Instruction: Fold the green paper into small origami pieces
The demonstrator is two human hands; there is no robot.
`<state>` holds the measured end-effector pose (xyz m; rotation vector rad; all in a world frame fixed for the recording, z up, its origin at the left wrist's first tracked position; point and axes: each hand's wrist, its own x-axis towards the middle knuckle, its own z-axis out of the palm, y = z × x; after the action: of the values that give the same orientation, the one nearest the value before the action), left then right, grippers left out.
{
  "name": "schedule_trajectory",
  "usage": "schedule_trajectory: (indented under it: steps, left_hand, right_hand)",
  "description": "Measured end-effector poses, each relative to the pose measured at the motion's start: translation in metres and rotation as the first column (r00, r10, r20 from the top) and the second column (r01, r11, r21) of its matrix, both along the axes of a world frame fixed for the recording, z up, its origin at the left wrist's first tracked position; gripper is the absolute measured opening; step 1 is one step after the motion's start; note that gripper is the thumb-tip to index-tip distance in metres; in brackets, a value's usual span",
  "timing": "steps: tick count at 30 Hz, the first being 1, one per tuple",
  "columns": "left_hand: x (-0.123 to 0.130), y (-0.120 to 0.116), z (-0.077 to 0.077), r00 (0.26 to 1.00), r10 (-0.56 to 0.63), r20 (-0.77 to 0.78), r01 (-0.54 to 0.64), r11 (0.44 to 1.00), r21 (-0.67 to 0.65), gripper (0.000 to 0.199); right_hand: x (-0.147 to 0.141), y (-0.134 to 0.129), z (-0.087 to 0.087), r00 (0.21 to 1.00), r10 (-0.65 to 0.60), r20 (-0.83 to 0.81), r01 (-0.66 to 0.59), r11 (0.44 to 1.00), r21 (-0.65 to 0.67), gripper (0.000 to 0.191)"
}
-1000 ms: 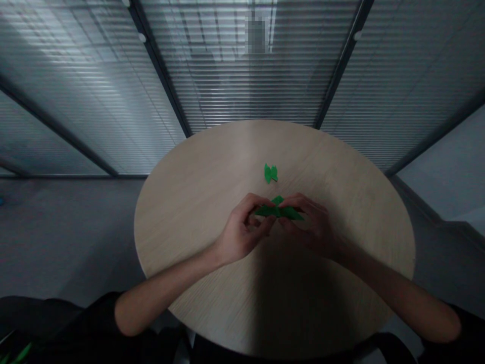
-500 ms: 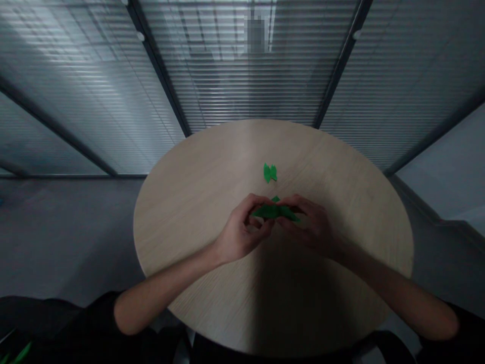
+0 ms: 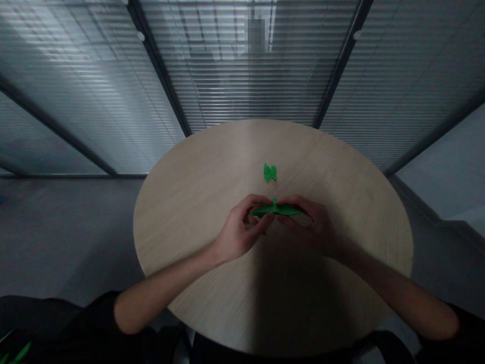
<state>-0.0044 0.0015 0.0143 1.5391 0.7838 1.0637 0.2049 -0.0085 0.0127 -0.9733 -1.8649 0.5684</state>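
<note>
Left hand [image 3: 238,230] and right hand [image 3: 317,230] pinch a green piece [image 3: 276,208], long axis crosswise, nub [image 3: 275,201] forward.

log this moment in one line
left hand: holds larger green piece | right hand: holds same piece | smaller green piece: on table, beyond hands

Dim and grainy, brightest at the blinds [image 3: 235,76]. A shadow [image 3: 299,298] darkens the near part of the table [image 3: 197,182].
</note>
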Motion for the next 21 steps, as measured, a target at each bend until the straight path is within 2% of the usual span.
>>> schedule_trajectory:
  steps: [5,14,21]
  left_hand:
    - [0.0001,-0.0002,-0.0011,0.999,-0.034,0.019,0.034,0.999,0.008,0.027]
    - [0.0006,-0.0003,-0.0011,0.997,-0.064,-0.045,0.066,0.997,0.044,0.025]
    - [-0.0007,-0.0007,-0.0012,0.988,-0.087,-0.126,0.093,0.995,0.037,0.028]
  right_hand:
    - [-0.0008,-0.0001,0.0032,1.0,0.001,-0.029,-0.003,0.999,-0.045,0.016]
    - [0.0003,0.0,0.0041,0.999,0.003,-0.043,-0.006,0.997,-0.073,0.02]
    - [0.0001,-0.0028,0.0088,0.986,0.073,-0.153,-0.1,0.979,-0.176,0.027]
